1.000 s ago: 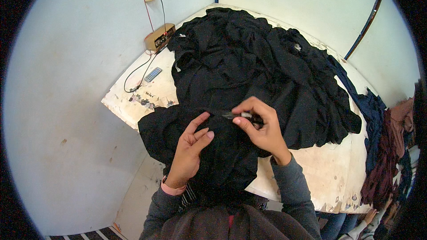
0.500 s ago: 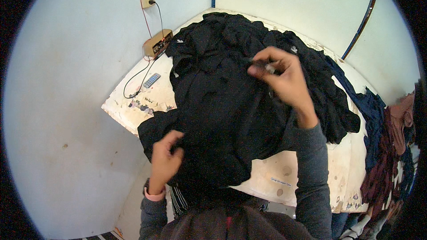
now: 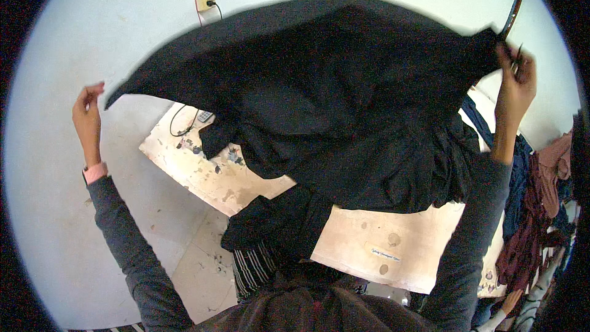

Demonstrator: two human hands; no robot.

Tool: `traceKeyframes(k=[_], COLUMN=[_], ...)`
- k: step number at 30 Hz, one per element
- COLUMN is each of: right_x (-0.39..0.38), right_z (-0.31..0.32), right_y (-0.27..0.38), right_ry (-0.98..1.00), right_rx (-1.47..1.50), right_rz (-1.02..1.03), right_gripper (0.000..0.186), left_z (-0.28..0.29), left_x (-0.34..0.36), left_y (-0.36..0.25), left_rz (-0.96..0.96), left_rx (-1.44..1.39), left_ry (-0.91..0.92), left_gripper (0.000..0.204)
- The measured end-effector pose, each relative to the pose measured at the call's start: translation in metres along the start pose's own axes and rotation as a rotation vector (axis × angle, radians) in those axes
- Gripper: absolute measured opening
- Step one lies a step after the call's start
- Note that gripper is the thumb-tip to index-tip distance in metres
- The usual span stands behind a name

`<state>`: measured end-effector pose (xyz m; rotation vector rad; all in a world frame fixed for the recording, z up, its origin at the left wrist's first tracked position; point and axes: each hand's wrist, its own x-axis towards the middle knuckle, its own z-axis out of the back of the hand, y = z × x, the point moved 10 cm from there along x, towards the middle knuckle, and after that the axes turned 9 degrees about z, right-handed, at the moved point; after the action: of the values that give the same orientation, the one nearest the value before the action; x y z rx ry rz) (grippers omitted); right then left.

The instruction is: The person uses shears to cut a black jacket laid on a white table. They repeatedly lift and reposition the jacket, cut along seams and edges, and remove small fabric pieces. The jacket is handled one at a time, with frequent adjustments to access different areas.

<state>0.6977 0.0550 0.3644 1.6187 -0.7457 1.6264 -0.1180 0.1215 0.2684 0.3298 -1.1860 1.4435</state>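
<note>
Upper right of frame, right hand (image 3: pixel 516 83) pinches black cloth (image 3: pixel 307 67) (dark pointed tool (image 3: pixel 520 53) too); far left, cloth's corner (image 3: pixel 114 99) just right of left hand (image 3: pixel 88 112), grip unclear.

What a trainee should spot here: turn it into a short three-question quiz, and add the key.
1. Multiple choice. Where is the pink band worn?
A) On the left wrist
B) On the right wrist
C) On both wrists

2. True or false. All of the black cloth lies flat on the table.

3. Fill in the blank. A dark, slim tool shows at the fingers of the ____ hand.

Key
1. A, the left wrist.
2. False: much of the black cloth is raised, spread out between the two hands.
3. Right: the tool sticks up at the right hand.
</note>
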Motion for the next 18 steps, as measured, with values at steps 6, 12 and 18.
traceKeyframes(k=[6,12,18], right_x=[-0.182,-0.273,-0.263], right_z=[-0.044,-0.03,-0.016], right_y=[0.089,0.158,0.214], right_ry=[0.79,0.917,0.684], right_rx=[0.014,-0.208,-0.134], right_rz=[0.016,0.348,0.383], right_gripper=[0.044,0.025,0.029], left_z=[-0.041,-0.167,-0.208], left_x=[-0.124,-0.299,-0.422], left_y=[0.109,-0.109,-0.333], left_rz=[0.224,0.729,0.863], left_rx=[0.046,-0.689,-1.43], left_ry=[0.138,0.921,1.608], left_gripper=[0.036,0.039,0.039])
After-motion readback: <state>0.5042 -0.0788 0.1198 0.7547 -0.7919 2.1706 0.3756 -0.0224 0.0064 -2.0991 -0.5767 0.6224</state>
